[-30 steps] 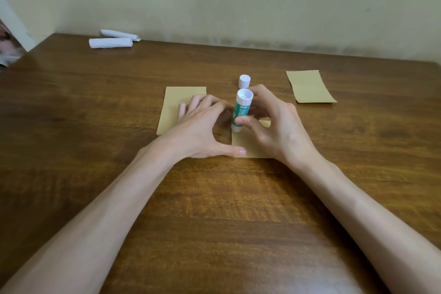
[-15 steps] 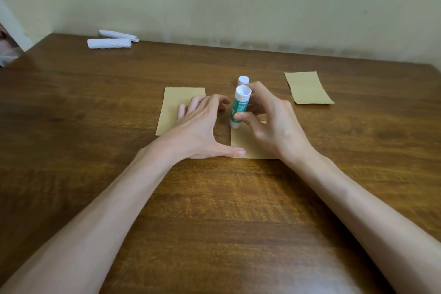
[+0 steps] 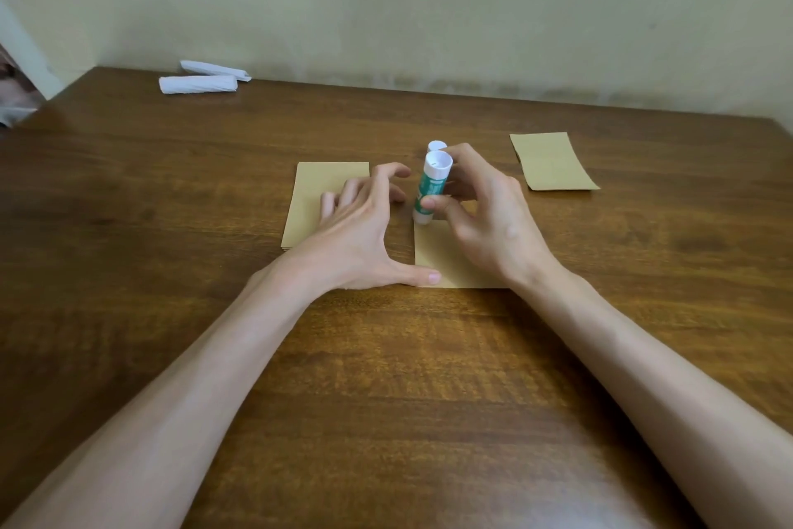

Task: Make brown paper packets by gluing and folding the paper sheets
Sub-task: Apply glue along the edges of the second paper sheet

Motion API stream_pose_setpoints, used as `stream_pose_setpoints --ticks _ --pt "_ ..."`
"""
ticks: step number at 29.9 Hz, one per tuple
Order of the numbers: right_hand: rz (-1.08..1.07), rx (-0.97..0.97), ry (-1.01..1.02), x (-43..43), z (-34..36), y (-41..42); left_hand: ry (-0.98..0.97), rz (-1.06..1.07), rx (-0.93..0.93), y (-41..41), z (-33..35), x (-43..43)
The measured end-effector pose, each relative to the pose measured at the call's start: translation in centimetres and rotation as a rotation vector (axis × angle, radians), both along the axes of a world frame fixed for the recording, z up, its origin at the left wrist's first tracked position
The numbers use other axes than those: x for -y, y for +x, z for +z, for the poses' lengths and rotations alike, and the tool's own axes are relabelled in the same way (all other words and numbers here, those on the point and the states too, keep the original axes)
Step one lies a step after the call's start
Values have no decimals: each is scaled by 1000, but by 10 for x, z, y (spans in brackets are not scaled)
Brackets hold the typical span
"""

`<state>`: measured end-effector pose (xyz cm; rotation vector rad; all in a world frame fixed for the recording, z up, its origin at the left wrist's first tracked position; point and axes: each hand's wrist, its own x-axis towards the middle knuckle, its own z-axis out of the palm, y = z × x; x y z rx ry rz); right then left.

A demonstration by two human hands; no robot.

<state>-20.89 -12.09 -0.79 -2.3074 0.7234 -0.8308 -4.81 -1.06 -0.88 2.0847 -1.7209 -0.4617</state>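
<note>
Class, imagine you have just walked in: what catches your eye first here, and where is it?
The green-and-white glue stick stands upright at the centre, held by the right hand, its lower end at the far edge of a brown sheet. The left hand presses that sheet's near corner with its thumb. Two white rolls lie at the far left of the table.

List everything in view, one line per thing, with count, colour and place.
glue stick: one, green and white, upright, lower end at the sheet's far left corner
cap: one, white, just behind the glue stick
paper sheet: one, brown, flat at the table's middle
paper stack: one, brown, left of the sheet
folded paper: one, brown, far right
paper rolls: two, white, far left by the wall
table: one, dark brown wood
wall: one, pale green, behind the table
left hand: one, thumb pressing the sheet's near left corner
right hand: one, gripping the glue stick
</note>
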Motion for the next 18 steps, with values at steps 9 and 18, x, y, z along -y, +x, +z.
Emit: stream_pose_setpoints --ticks 9,18 --pt "39 86 68 1 14 -19 8 -7 13 0 -1 2" --pt "194 -73 67 -15 10 -29 -10 -4 -4 1 -1 2"
